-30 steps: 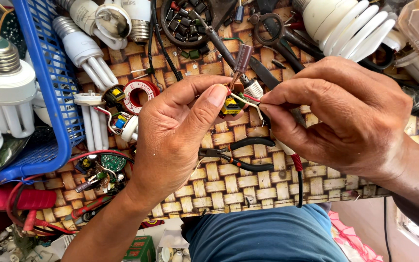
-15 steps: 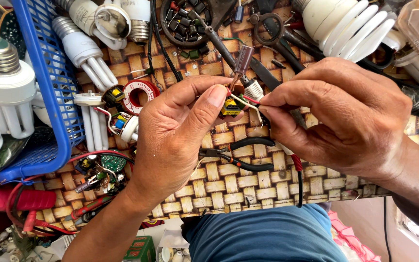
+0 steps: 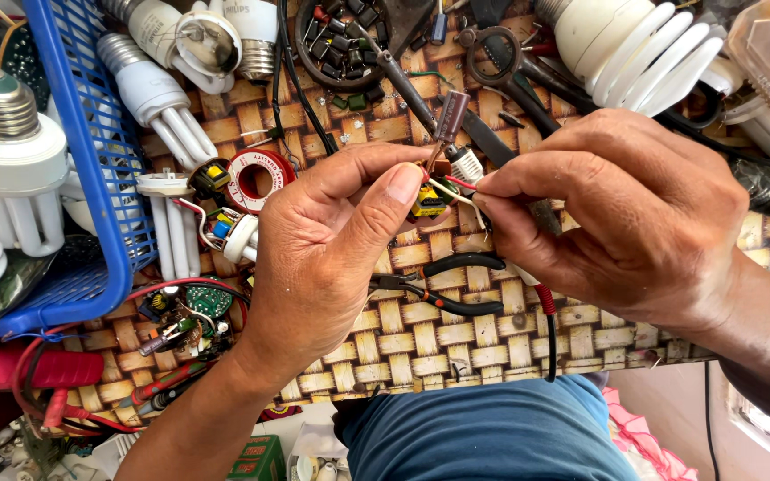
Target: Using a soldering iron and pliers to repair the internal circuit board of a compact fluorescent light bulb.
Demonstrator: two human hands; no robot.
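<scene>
My left hand (image 3: 336, 245) pinches a small circuit board (image 3: 430, 200) with a yellow part and a brown capacitor (image 3: 452, 116) sticking up from it. My right hand (image 3: 626, 214) is closed on thin white and red wires (image 3: 456, 185) that run from that board, the fingertips almost touching my left thumb. Both hands hover above a woven mat (image 3: 403, 330). The rest of the board is hidden behind my fingers.
A blue basket (image 3: 100, 178) of spiral lamps sits at left. Loose lamps (image 3: 167, 98), a red solder spool (image 3: 256, 178), black-handled pliers (image 3: 443, 285), scissors (image 3: 501, 62), a green circuit board (image 3: 198, 307) and red cables (image 3: 64, 383) crowd the mat. My blue-clad knee (image 3: 492, 436) is below.
</scene>
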